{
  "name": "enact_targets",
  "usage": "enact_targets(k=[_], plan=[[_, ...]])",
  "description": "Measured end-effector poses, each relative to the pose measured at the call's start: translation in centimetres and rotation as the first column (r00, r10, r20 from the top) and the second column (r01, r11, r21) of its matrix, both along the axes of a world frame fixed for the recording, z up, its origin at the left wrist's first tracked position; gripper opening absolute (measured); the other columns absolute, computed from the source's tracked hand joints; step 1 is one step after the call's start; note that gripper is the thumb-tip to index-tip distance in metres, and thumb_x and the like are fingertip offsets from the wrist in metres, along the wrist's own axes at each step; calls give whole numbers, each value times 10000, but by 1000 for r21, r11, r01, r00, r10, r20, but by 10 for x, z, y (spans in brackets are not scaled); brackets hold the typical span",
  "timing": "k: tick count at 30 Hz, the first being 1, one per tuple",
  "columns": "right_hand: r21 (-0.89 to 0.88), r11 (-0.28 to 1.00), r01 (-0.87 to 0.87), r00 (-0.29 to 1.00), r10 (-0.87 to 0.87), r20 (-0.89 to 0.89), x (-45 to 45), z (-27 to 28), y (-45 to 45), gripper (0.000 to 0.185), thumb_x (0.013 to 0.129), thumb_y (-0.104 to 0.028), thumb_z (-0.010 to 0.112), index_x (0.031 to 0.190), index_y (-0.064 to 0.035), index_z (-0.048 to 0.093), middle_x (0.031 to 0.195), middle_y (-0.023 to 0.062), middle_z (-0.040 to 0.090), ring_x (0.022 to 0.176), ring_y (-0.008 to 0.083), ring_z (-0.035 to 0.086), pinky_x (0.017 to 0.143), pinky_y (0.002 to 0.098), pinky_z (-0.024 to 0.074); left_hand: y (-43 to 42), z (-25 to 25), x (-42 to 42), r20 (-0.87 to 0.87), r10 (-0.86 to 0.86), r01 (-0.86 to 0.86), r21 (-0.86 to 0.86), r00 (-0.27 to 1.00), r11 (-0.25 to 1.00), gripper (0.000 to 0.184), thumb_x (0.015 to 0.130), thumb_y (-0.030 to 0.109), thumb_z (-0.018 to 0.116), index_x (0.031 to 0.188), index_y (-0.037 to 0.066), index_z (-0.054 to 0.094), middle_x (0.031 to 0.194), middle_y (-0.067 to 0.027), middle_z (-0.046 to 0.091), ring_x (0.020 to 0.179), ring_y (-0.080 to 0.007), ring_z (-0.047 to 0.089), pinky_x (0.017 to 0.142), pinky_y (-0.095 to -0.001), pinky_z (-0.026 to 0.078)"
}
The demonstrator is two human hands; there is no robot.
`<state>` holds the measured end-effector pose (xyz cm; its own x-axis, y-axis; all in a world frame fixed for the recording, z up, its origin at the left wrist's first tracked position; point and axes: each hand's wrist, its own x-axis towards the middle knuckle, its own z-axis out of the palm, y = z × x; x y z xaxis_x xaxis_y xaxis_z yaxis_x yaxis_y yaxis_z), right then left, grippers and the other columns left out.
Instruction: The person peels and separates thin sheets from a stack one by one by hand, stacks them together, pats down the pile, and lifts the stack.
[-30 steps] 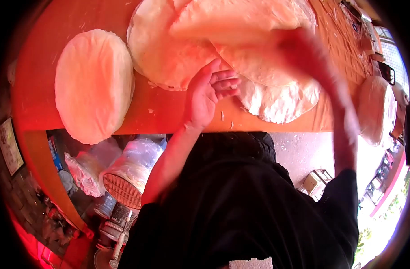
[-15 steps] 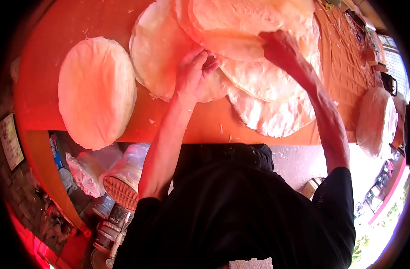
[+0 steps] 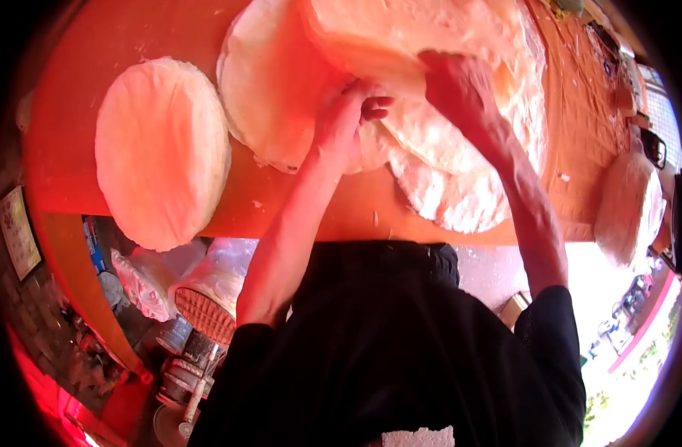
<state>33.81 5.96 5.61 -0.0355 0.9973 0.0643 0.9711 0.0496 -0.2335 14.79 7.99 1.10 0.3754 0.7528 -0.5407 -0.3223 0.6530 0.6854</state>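
Note:
Large, thin, pale round sheets, like flatbreads, overlap in a heap on the orange-covered table (image 3: 251,201). My right hand (image 3: 464,86) is closed in a fist on the upper round sheet (image 3: 386,33), gripping its near part. Left of it, my left hand (image 3: 356,112) has curled fingers at the same sheet's near-left edge; its fingertips are partly hidden. Beneath lie another round sheet (image 3: 270,82) to the left and a crinkled, shiny sheet (image 3: 456,201) nearer the table's front edge. A neat oval-looking stack of sheets (image 3: 162,153) sits apart at the left.
At the right table edge stands a plastic-wrapped bundle (image 3: 628,208). Small crumbs are scattered over the tabletop. Below the table at left are a wicker basket in plastic (image 3: 207,302) and a metal machine (image 3: 184,380). Various items line the far right edge.
My left hand has moved right and slightly down, closer to my right hand. My right hand has shifted a little left. The upper sheet's near edge has shifted and bunched between them.

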Motion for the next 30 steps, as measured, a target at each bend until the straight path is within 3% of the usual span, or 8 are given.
enact_targets(k=[5, 8, 15, 18, 19, 21, 24, 30], plan=[[-27, 1000, -14, 999, 15, 46, -18, -25, 18, 197, 785, -113, 566, 964, -91, 646, 865, 150, 685, 804, 346, 660, 678, 438, 509, 15, -16, 5, 131, -118, 130, -89, 984, 988, 208, 966, 180, 509, 1021, 2, 600, 884, -79, 647, 716, -244, 686, 596, -269, 522], [191, 981, -18, 967, 66, -245, -24, -9, -8, 203, 733, -99, 641, 931, -62, 617, 869, 125, 672, 882, 337, 633, 695, 456, 499, 19, -14, -3, 249, -124, 154, -102, 960, 983, 231, 953, 187, 498, 1041, 0, 601, 951, -114, 661, 814, -263, 677, 683, -311, 533], [256, 965, 56, 997, -70, 45, -32, -38, -5, 311, 785, -84, 629, 1095, -108, 609, 995, 81, 671, 921, 308, 632, 710, 394, 509, 12, -7, 1, 253, -69, 95, -89, 965, 992, 296, 948, 204, 505, 1131, -19, 571, 1063, -168, 656, 981, -294, 641, 886, -407, 524], [16, 999, 30, 998, -31, 54, 3, -25, 17, 214, 819, -100, 595, 1031, -119, 618, 809, 63, 661, 723, 263, 639, 614, 343, 497, 1, 2, -12, 162, -93, 102, -47, 982, 994, 307, 964, 204, 491, 1156, -27, 550, 1037, -159, 650, 974, -283, 644, 892, -391, 522], [-118, 988, 100, 953, -60, 297, 20, -8, 34, 210, 789, -97, 596, 998, -111, 600, 858, 59, 641, 790, 260, 620, 656, 379, 483, -7, 6, -20, 134, -97, 104, -47, 986, 993, 309, 970, 202, 484, 1167, -30, 542, 1029, -157, 648, 975, -278, 644, 894, -382, 521], [48, 979, 196, 907, -200, 371, 55, 65, 56, 207, 757, -75, 644, 964, -62, 636, 839, 113, 639, 796, 293, 616, 673, 401, 487, -22, 10, -33, 30, -95, 95, -28, 995, 995, 307, 978, 184, 473, 1193, -30, 520, 1017, -151, 641, 968, -266, 645, 892, -365, 520], [589, 794, 150, 961, -256, 101, 68, 160, 40, 193, 764, -65, 670, 955, -36, 668, 773, 145, 639, 727, 309, 618, 637, 380, 493, -40, 17, -44, 5, -123, 123, 28, 992, 992, 370, 995, 166, 458, 1300, -43, 443, 1136, -192, 604, 1033, -277, 632, 921, -370, 512], [473, 881, -32, 998, 6, 56, 15, 146, -44, 141, 788, -93, 605, 929, -83, 602, 779, 62, 586, 708, 249, 578, 604, 359, 462, -90, 38, -35, 224, -185, 141, 197, 957, 970, 700, 871, 68, 684, 1443, -37, 294, 1305, -199, 515, 1183, -277, 551, 1000, -385, 455]])
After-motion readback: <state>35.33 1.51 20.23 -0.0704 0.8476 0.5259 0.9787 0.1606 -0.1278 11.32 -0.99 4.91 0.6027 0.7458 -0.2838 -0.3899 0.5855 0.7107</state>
